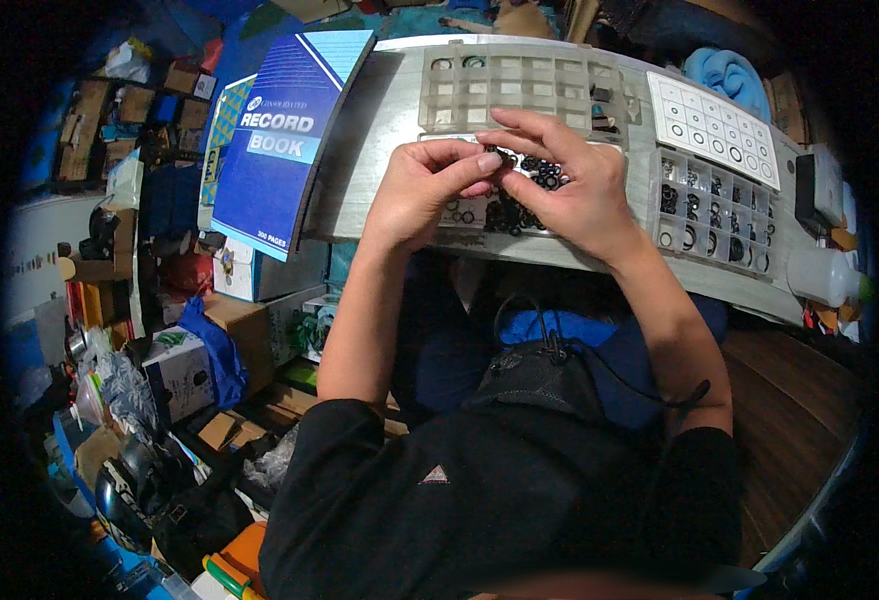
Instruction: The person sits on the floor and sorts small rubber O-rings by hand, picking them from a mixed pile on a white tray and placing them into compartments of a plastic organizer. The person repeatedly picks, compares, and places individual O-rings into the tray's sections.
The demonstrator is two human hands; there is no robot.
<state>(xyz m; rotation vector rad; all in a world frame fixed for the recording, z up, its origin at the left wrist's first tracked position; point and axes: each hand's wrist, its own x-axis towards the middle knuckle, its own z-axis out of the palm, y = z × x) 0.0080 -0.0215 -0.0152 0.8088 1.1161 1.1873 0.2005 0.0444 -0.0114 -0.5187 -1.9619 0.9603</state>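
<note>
My left hand (pixel 439 172) pinches a few small black O-rings (pixel 502 156) between thumb and fingers. My right hand (pixel 578 176) meets it there, its thumb and forefinger around the same rings and its other fingers raised. Just below the fingertips, a pile of black O-rings (pixel 510 215) lies on a white sheet, partly covered by both hands. More dark rings (pixel 548 174) show under my right palm. A few thin rings (pixel 463 215) lie apart beside my left wrist. Behind the hands, a clear compartment box (pixel 518 84) holds a few rings and dark pieces.
At right, a divided clear box (pixel 713 214) holds sorted black rings, below a printed ring chart (pixel 713 129). A blue record book (pixel 278 142) overhangs the left end of the grey table (pixel 357 180). A white bottle (pixel 822 276) lies at the right edge. Boxes (pixel 184 375) crowd the left floor.
</note>
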